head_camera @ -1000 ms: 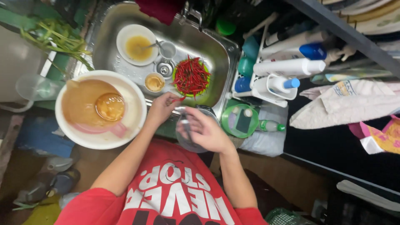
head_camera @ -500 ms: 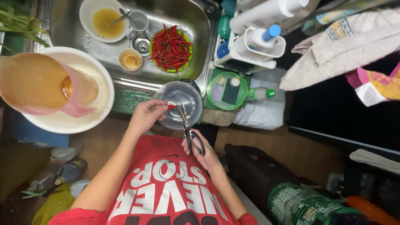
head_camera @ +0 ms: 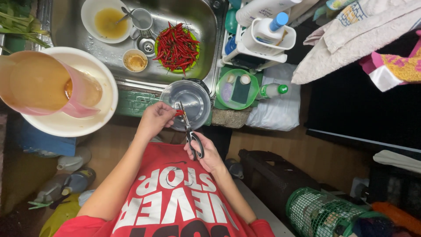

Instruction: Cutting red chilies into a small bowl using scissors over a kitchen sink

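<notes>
The left hand hides most of the red chilli, the scissors blades' gap is too small to judge, and the pink jug at nine o'clock is cut off.

The scissors are showing bright metal blades and glossy black plastic handles, and the round bowl beneath them is gleaming as smooth, brushed steel, like the scuffed stainless sink behind it. The red chillies are shining with waxy, smooth skins on a green plastic plate, while the pink jug is looking like translucent plastic inside a glossy white basin. The towels at the right are looking soft, matt and nubbly.
</notes>
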